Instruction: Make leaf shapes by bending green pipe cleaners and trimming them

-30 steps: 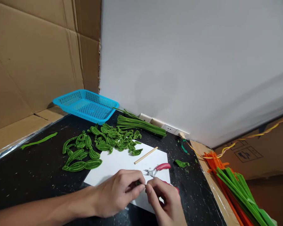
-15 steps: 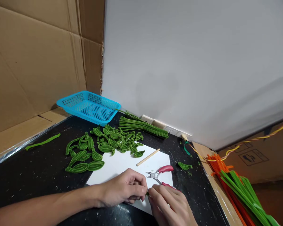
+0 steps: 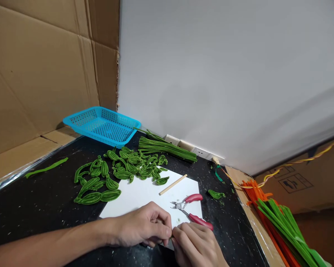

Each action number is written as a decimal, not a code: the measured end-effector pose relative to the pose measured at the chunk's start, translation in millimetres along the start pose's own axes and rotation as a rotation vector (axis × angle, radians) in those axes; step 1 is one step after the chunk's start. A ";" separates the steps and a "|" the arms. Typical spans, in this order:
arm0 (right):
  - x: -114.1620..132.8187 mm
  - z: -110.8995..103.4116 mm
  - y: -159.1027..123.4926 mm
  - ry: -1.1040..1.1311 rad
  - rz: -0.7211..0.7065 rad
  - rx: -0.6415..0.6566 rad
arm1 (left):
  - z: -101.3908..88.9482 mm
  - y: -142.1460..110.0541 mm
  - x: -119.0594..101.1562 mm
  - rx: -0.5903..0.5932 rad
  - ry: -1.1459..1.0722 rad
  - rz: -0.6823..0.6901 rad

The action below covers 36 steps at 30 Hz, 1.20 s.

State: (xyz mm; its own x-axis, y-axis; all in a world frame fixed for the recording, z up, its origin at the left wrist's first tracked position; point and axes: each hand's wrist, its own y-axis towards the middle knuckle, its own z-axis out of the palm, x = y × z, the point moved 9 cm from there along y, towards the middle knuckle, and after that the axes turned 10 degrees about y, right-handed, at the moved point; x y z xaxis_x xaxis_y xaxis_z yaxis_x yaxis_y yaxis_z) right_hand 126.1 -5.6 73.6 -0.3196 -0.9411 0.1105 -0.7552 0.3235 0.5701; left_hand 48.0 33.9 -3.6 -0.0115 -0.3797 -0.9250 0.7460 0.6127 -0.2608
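My left hand point(image 3: 143, 226) is closed in a pinch over the near edge of the white paper point(image 3: 147, 191). Its fingertips meet those of my right hand point(image 3: 197, 244), which is closed too. Between them shows a tiny bit of green pipe cleaner point(image 3: 171, 237); the fingers hide the rest. Red-handled cutting pliers point(image 3: 193, 209) lie on the paper just beyond my right hand, jaws pointing left. Farther up the sheet rests a short wooden stick point(image 3: 173, 184). Leaf shapes of bent green pipe cleaner point(image 3: 133, 165) are heaped at the paper's far left edge and beside it.
A blue plastic basket point(image 3: 105, 128) stands at the back left, near a bundle of green pipe cleaners point(image 3: 167, 148). One leaf shape point(image 3: 216, 194) lies right of the paper. Orange point(image 3: 252, 189) and bright green pipe cleaners point(image 3: 286, 226) lie at right. Wall sockets point(image 3: 183, 145) line the back.
My right hand has shifted slightly down and left, baring more of the pliers' lower handle. Less green shows between my fingertips. The whole view has moved a little.
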 end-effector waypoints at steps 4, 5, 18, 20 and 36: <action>-0.2 0.4 0.1 0.005 0.006 -0.046 | -2.0 -1.2 -1.6 -0.018 0.048 0.038; -0.4 0.7 -0.7 0.016 0.014 -0.063 | -2.7 -1.7 -2.6 -0.022 0.060 0.056; -9.7 4.7 -14.6 0.229 0.136 -0.159 | 4.1 -4.9 -9.0 0.008 -0.046 0.105; -8.7 1.3 -11.8 0.206 0.115 -0.185 | 5.1 -2.7 -5.0 0.020 -0.088 0.065; -7.1 -5.5 -8.1 0.275 0.135 -0.226 | 4.4 -2.1 -2.1 0.056 -0.084 0.030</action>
State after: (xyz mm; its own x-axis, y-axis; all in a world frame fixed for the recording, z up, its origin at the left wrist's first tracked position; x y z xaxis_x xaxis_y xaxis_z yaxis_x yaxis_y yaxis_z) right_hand 137.6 -2.1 72.7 -0.2186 -0.8928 0.3939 -0.5621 0.4452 0.6970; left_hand 49.3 30.4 0.1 0.0650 -0.4199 -0.9052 0.7812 0.5858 -0.2157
